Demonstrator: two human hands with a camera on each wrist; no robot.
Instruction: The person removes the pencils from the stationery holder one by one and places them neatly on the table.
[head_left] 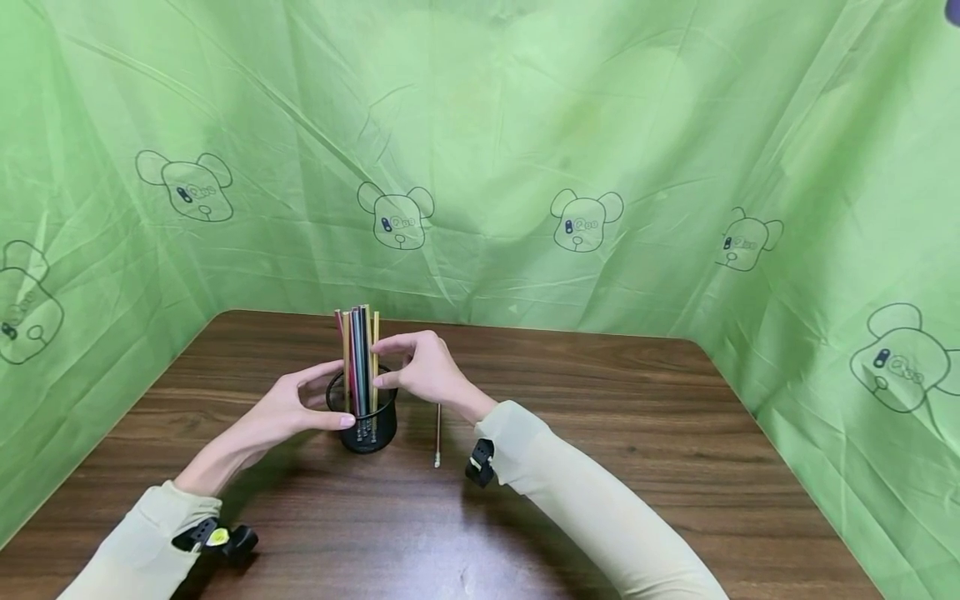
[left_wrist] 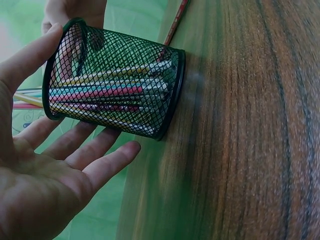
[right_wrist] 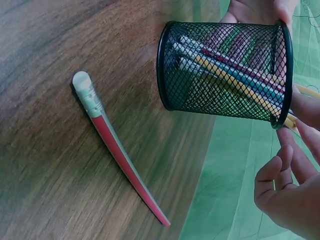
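Cup [head_left: 384,429] is held at the rim by the left grip [head_left: 281,407], its pencils [head_left: 361,350] stood near-upright just left of the right grip [head_left: 429,367], thumb and index parted there, though whether any is pinched cannot be told.

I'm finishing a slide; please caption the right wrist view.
A red pencil lies on the wooden table beside a black mesh cup of pencils, the right hand near its rim.

A black mesh cup [head_left: 383,427] stands upright, coloured pencils [head_left: 360,354] inside eraser-down, one red pencil [right_wrist: 125,162] lying near it
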